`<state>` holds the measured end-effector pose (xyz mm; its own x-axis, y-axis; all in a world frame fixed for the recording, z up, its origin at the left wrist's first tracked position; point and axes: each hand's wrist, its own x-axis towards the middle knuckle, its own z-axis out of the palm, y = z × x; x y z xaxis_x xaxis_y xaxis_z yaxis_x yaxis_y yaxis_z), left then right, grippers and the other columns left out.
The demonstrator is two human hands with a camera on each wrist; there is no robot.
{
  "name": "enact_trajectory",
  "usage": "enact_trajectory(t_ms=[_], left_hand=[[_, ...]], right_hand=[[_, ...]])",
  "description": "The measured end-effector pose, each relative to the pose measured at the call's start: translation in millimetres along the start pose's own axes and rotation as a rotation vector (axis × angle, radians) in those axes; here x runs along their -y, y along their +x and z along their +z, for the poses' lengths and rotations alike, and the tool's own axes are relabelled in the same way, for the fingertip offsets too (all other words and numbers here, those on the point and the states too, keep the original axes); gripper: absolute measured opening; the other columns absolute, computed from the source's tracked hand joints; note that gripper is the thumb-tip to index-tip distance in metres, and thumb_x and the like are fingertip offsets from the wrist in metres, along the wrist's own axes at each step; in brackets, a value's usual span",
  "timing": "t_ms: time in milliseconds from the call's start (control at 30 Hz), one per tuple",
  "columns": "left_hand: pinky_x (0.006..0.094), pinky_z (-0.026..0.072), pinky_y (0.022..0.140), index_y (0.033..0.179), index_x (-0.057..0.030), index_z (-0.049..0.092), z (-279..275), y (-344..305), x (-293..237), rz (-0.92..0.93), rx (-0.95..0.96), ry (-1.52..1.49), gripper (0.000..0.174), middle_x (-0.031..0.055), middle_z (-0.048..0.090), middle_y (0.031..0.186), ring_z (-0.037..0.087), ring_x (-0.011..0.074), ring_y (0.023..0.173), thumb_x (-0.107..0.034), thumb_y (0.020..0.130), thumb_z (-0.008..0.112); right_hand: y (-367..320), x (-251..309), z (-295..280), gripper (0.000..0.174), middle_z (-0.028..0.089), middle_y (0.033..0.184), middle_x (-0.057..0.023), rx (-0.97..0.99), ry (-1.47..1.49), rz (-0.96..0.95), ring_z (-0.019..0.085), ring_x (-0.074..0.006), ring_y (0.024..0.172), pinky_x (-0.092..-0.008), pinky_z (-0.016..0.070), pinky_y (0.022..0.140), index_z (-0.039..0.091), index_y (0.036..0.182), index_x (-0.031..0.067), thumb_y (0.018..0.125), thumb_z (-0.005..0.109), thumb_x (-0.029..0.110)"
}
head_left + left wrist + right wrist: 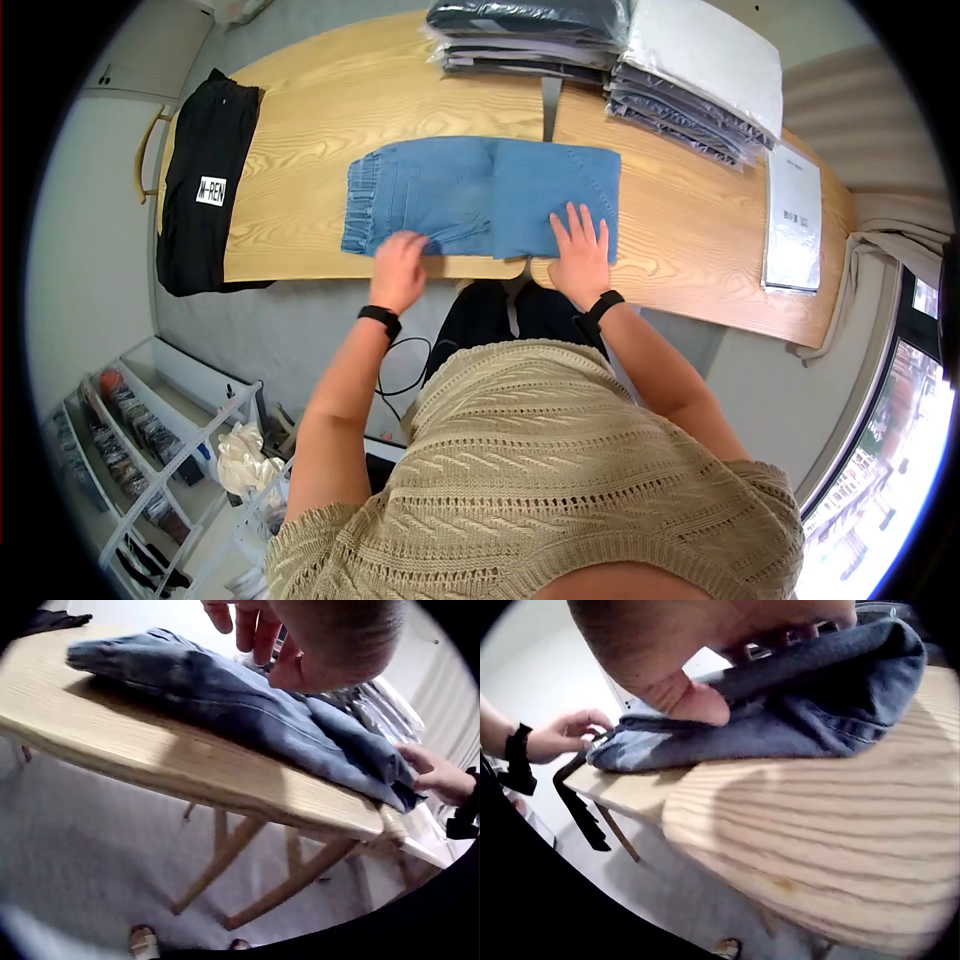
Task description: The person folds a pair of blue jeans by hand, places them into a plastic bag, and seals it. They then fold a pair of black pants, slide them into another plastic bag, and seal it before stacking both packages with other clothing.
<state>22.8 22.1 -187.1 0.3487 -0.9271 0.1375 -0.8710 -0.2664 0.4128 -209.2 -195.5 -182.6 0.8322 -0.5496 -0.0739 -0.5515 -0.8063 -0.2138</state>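
A pair of folded blue jeans (450, 190) lies across the table, its gathered elastic waistband (361, 205) toward the left. My left hand (398, 270) is at the near edge of the jeans, close to the waistband; in the left wrist view its fingers (245, 630) hang loosely bent above the denim. Over at the leg end, my right hand (582, 262) rests on the cloth with its fingers spread. The right wrist view shows the right thumb (705, 705) lying against the folded layers, which gape a little at the end.
Black folded trousers (205, 185) with a white "M-REN" label hang over the table's left end. Bagged garments are stacked at the back, a dark pile (530, 30) beside a white-topped one (700, 60). A flat packet (793, 220) lies at the right. A seam splits the wooden tabletop (300, 120).
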Motion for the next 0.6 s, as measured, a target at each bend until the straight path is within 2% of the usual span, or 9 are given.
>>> enact_trajectory(t_ms=[33,67,167,200,300,367,433,467,600], left_hand=[[0.0413,0.0397,0.091,0.111,-0.0046,0.054,-9,-8,13,-0.029,-0.007,0.12,0.05,0.0134,0.054,0.113,0.049,0.0318,0.111,0.001,0.061,0.057],[0.0408,0.0391,0.092,0.112,-0.0051,0.054,-18,-15,25,-0.046,0.02,0.155,0.049,0.0121,0.054,0.115,0.048,0.0309,0.112,0.001,0.063,0.057],[0.0407,0.0392,0.093,0.114,-0.0064,0.054,-28,-20,57,-0.043,0.094,0.215,0.048,0.0096,0.053,0.118,0.048,0.0294,0.112,0.002,0.067,0.056],[0.0411,0.04,0.094,0.116,-0.0073,0.054,-28,-20,67,-0.023,0.138,0.239,0.048,0.0086,0.053,0.119,0.049,0.0288,0.111,0.002,0.069,0.056],[0.0397,0.0409,0.093,0.115,-0.009,0.054,-23,-12,89,0.043,0.188,0.205,0.046,0.0059,0.053,0.12,0.049,0.026,0.111,0.001,0.07,0.057],[0.0392,0.0425,0.09,0.113,-0.0096,0.056,-25,-5,105,0.057,0.199,0.164,0.043,0.0079,0.056,0.115,0.051,0.0273,0.109,0.0,0.072,0.059],[0.0398,0.045,0.085,0.113,-0.0091,0.056,-28,1,117,-0.043,0.271,-0.005,0.041,0.0114,0.06,0.106,0.056,0.0301,0.1,0.0,0.073,0.06],[0.0396,0.0454,0.085,0.107,-0.0086,0.06,-33,5,119,-0.101,0.245,-0.074,0.032,0.0098,0.064,0.1,0.057,0.0312,0.094,-0.006,0.075,0.058],[0.041,0.0476,0.08,0.096,-0.0033,0.065,-46,24,121,-0.107,0.232,-0.271,0.025,0.014,0.065,0.093,0.059,0.0334,0.089,-0.009,0.074,0.055]], right_hand=[[3,5,-2,0.066,0.032,0.145,-0.0121,-0.001,0.067,-0.003,0.024,-0.0306,0.137,-0.0535,0.0182,0.109,0.042,0.135,0.0167,0.071,0.055,0.008],[9,9,-5,0.059,0.043,0.138,-0.0117,-0.121,0.134,-0.09,0.031,-0.0271,0.134,-0.0545,0.0201,0.108,0.05,0.128,0.0123,0.069,0.056,0.007],[25,21,5,0.057,0.043,0.139,-0.0094,-0.07,0.156,-0.193,0.032,-0.0256,0.134,-0.0546,0.0199,0.108,0.048,0.131,0.014,0.074,0.054,0.01],[27,23,13,0.05,0.039,0.142,-0.0063,-0.015,0.119,-0.177,0.029,-0.0256,0.135,-0.0549,0.0189,0.108,0.046,0.134,0.0166,0.084,0.052,0.019],[29,21,19,0.046,0.035,0.145,-0.0046,0.041,0.003,-0.212,0.025,-0.025,0.137,-0.0552,0.0176,0.109,0.044,0.136,0.019,0.091,0.047,0.03],[30,21,20,0.046,0.032,0.147,-0.0034,0.072,-0.031,-0.203,0.023,-0.0243,0.138,-0.0554,0.0171,0.109,0.044,0.136,0.02,0.092,0.047,0.033],[31,21,21,0.046,0.032,0.147,-0.0027,0.085,-0.032,-0.198,0.024,-0.024,0.137,-0.0555,0.0173,0.108,0.043,0.136,0.0214,0.092,0.047,0.033],[30,22,21,0.046,0.032,0.147,-0.0027,0.095,-0.037,-0.199,0.024,-0.024,0.137,-0.0555,0.0173,0.108,0.043,0.136,0.0214,0.092,0.047,0.033],[33,21,22,0.046,0.033,0.146,-0.0015,0.09,-0.068,-0.204,0.025,-0.0236,0.137,-0.0553,0.0194,0.108,0.044,0.135,0.0225,0.091,0.049,0.033]])
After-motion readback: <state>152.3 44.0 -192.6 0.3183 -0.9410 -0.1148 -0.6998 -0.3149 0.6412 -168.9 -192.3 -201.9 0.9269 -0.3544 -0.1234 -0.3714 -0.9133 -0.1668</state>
